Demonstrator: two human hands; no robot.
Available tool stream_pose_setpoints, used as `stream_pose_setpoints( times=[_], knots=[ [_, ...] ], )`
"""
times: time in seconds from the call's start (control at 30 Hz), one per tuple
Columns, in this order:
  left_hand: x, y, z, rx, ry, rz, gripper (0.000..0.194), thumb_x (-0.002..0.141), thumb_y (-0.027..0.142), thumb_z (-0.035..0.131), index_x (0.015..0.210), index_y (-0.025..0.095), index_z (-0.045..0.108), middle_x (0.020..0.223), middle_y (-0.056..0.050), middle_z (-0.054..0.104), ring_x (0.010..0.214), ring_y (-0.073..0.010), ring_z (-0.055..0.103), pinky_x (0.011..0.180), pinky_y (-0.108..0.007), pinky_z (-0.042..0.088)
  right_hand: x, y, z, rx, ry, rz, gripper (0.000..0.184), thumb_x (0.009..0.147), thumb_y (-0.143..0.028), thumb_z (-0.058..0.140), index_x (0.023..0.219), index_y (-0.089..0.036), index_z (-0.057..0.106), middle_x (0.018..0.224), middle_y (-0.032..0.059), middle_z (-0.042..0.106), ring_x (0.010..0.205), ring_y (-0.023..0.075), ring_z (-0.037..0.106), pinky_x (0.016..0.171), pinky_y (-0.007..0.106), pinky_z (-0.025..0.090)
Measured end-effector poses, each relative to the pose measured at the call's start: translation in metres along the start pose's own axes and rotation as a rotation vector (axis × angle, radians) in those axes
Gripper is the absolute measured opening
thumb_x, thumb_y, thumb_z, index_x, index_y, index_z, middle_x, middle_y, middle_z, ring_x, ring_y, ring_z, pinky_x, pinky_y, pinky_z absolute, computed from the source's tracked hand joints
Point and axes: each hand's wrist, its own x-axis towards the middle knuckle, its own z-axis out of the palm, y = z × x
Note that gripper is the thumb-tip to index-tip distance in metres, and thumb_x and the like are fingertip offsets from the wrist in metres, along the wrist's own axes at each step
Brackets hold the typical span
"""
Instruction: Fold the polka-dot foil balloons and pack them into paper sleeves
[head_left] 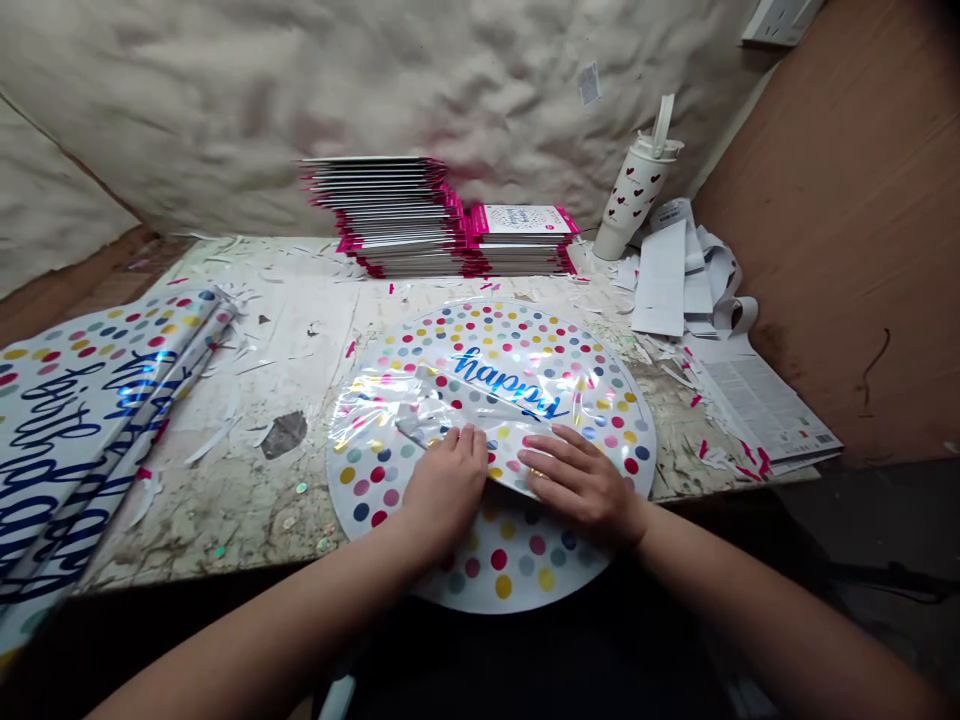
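Polka-dot foil balloon (499,560) lies under left hand (446,490) and right hand (581,485), fingers (547,455) open flat, packets (390,215) stacked beyond.

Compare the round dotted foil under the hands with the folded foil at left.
The round foil is a disc; the folded foil lies in long straight folds. The round one reads "happy"; the folded one bears larger, darker script. The left hand and right hand rest on the round one only. Both carry coloured dots and blue lettering.

Left hand (446,490) and right hand (581,488) bare, forearms (262,630) bare too; dark clothing (525,650) showed below hands, between arms.
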Motion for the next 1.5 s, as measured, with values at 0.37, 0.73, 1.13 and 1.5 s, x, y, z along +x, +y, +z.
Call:
stream_pose_setpoints(
  times=[0.37, 0.73, 1.13, 1.5],
  knots=[
    [-0.005, -0.041, 0.016, -0.245, -0.083, 0.480, 0.053, 0.088, 0.023, 0.044, 0.137, 0.038, 0.031, 0.145, -0.008, 0.030, 0.133, -0.0362, 0.023, 0.101, -0.052, 0.031, -0.028, 0.021, -0.016, 0.209, -0.128, 0.311, 0.084, 0.080, -0.030, 0.058, 0.145, -0.021, 0.005, 0.149, 0.0129, 0.019, 0.136, 0.0269, 0.021, 0.107, 0.048, 0.030],
    [-0.014, -0.042, 0.017, -0.307, 0.015, 0.595, 0.048, 0.086, 0.012, 0.039, 0.133, 0.023, 0.043, 0.137, -0.012, 0.043, 0.130, -0.0295, 0.033, 0.105, -0.049, 0.028, 0.000, 0.015, -0.007, 0.193, -0.354, -0.101, 0.032, 0.090, -0.013, 0.040, 0.115, -0.019, 0.058, 0.119, 0.0055, 0.061, 0.117, 0.0176, 0.052, 0.101, 0.040, 0.037],
    [0.030, -0.049, -0.018, -1.419, -0.359, -0.663, 0.025, 0.072, 0.040, 0.065, 0.082, 0.018, 0.058, 0.059, 0.001, 0.060, 0.053, -0.0121, 0.058, 0.053, -0.022, 0.049, 0.059, 0.049, 0.006, 0.535, -0.538, 1.168, 0.037, 0.089, -0.046, 0.039, 0.090, -0.017, 0.062, 0.057, 0.0020, 0.063, 0.043, 0.0160, 0.056, 0.043, 0.028, 0.046],
    [0.038, -0.061, -0.029, -1.510, -0.292, -0.797, 0.014, 0.079, 0.028, 0.058, 0.078, 0.015, 0.052, 0.056, 0.000, 0.058, 0.045, -0.0108, 0.056, 0.047, -0.022, 0.050, 0.045, 0.002, 0.036, 0.060, -0.549, 0.414, 0.080, 0.079, -0.068, 0.038, 0.139, -0.015, 0.030, 0.146, 0.0134, 0.028, 0.134, 0.0341, 0.020, 0.107, 0.053, 0.019]
  ],
)
